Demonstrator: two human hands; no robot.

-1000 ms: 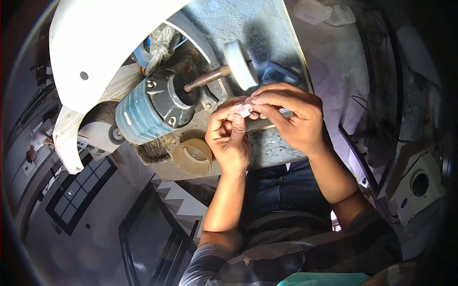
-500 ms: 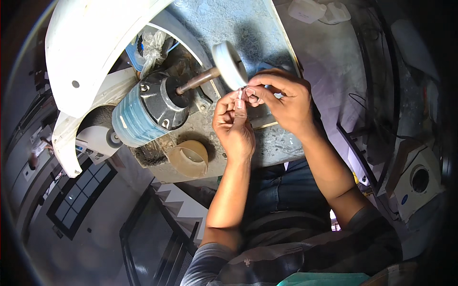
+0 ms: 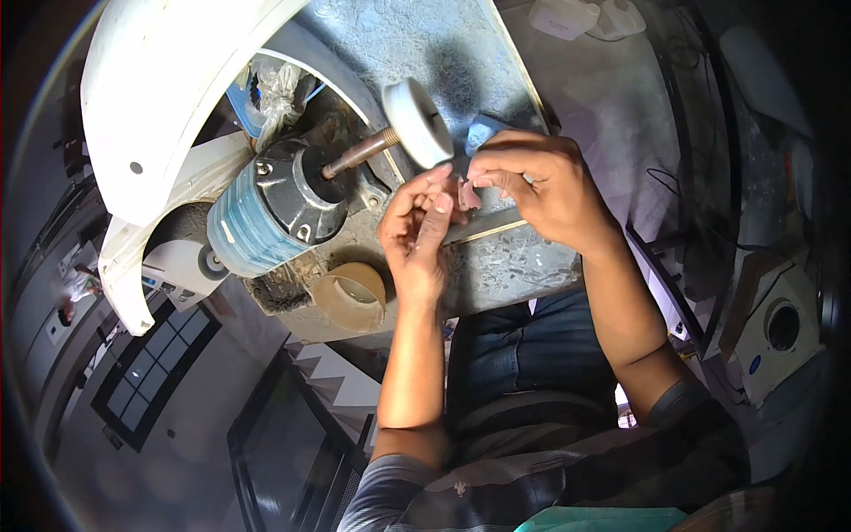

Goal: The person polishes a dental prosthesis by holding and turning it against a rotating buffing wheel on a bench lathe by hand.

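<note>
A small, curved pink piece point(image 3: 471, 194) is pinched between the thumb and fingertips of my right hand point(image 3: 554, 182). My left hand point(image 3: 417, 217) is just left of it, palm turned up, with thumb and fingers apart; whether a fingertip brushes the piece is hard to tell. Directly above my left fingertips is a white polishing wheel point(image 3: 409, 115), mounted on a brown threaded shaft point(image 3: 359, 153). The shaft comes out of a blue and black motor point(image 3: 275, 208). Something blue point(image 3: 482, 129) lies partly hidden behind my right hand.
A big white curved hood point(image 3: 168, 97) arches over the motor at the left. On the dusty bench point(image 3: 510, 266), a tan ring-shaped container point(image 3: 350, 297) sits below the motor. A crumpled plastic bag point(image 3: 280, 93) lies behind the motor. White jugs point(image 3: 563, 18) stand at the far right.
My hands have come slightly down from the wheel's lower edge and apart from each other. The pink piece now shows in my right fingers, and my left fingers have loosened.
</note>
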